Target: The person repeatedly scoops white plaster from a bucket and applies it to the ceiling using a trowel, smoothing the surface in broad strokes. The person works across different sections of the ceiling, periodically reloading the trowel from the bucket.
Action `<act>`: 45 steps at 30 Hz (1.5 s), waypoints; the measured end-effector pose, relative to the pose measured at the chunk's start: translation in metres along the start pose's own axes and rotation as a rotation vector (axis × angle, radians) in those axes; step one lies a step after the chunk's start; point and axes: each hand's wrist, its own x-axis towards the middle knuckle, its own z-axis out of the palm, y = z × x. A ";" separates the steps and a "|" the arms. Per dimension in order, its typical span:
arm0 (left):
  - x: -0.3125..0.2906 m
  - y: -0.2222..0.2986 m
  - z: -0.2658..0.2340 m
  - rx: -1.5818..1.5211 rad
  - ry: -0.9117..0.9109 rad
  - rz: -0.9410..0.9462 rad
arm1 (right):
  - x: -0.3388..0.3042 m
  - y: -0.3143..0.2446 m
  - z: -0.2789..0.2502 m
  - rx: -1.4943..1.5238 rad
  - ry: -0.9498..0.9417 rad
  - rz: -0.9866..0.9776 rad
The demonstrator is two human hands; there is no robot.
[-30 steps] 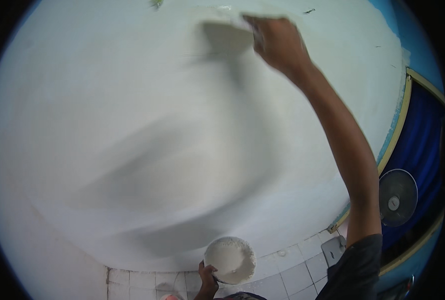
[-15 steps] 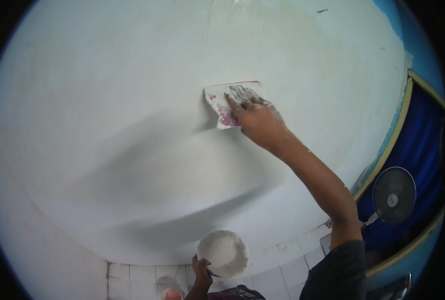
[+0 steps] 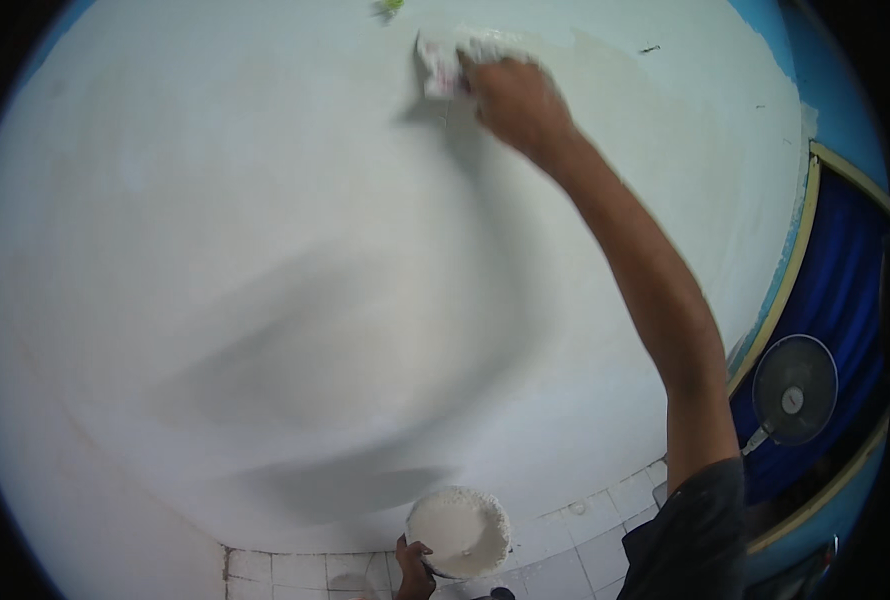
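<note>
High on the white wall [image 3: 265, 200], my right hand [image 3: 520, 100] presses a thin flat spreader [image 3: 439, 72] against the surface. The spreader is smeared with white paste, with reddish patches showing through. White paste also coats some fingers of this hand, whose tips are partly hidden and blurred. Low in the view, my left hand [image 3: 415, 568] grips the left side of a round tub [image 3: 455, 490], thumb at the rim. White paste [image 3: 453, 522] lies inside the tub.
A fan [image 3: 795, 390] stands at the right before a dark blue curtain [image 3: 850, 250] in a yellowish frame [image 3: 800, 240]. White tiles [image 3: 605, 545] run along the wall's foot. A small hook-like piece [image 3: 649, 49] and a green thing [image 3: 393, 7] are on the wall.
My right hand has slid the spreader up the wall, and my arm is straighter. The tub in my left hand sits slightly lower and further right in the view.
</note>
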 end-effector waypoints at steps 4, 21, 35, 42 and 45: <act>-0.004 0.011 0.007 -0.007 -0.061 0.018 | -0.079 -0.042 0.004 0.101 -0.111 -0.068; 0.034 -0.060 -0.018 0.133 0.058 0.317 | 0.022 0.038 -0.009 -0.001 -0.055 0.119; 0.039 -0.026 0.000 -0.115 -0.001 0.004 | -0.021 -0.022 -0.049 0.515 0.030 0.289; 0.047 -0.057 0.000 0.269 -0.006 0.316 | 0.053 0.021 0.012 1.371 0.287 0.622; 0.049 -0.046 0.018 0.072 0.090 0.156 | 0.050 0.028 0.010 1.196 0.345 0.625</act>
